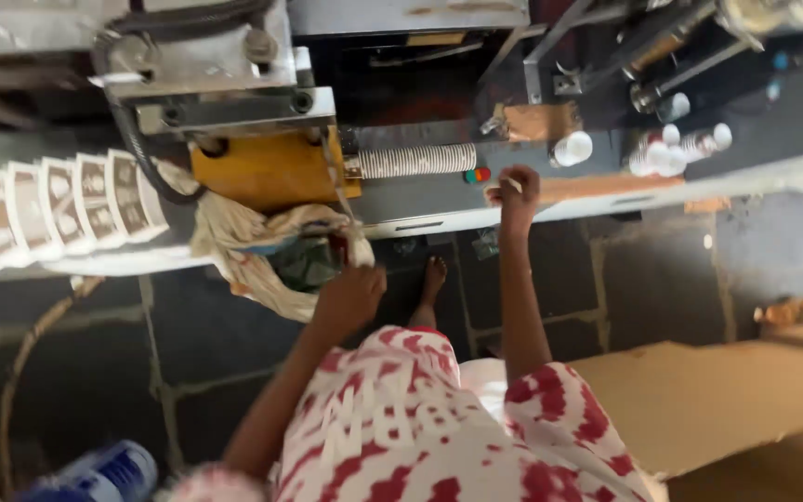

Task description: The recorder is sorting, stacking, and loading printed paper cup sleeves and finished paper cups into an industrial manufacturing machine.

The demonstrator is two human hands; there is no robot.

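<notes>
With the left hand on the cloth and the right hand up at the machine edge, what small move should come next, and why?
Probably pull the left hand back a little, drawing the cloth clear of the machine. The cloth hangs bunched over the edge under the yellow plate, and the right hand rests near the row of stacked cups.

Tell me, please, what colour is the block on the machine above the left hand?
The block is yellow-orange, seen in the head view, above the left hand.

Red-and-white blotched shirt (439,428), yellow block (267,172), seemingly white cups (415,160)
</notes>
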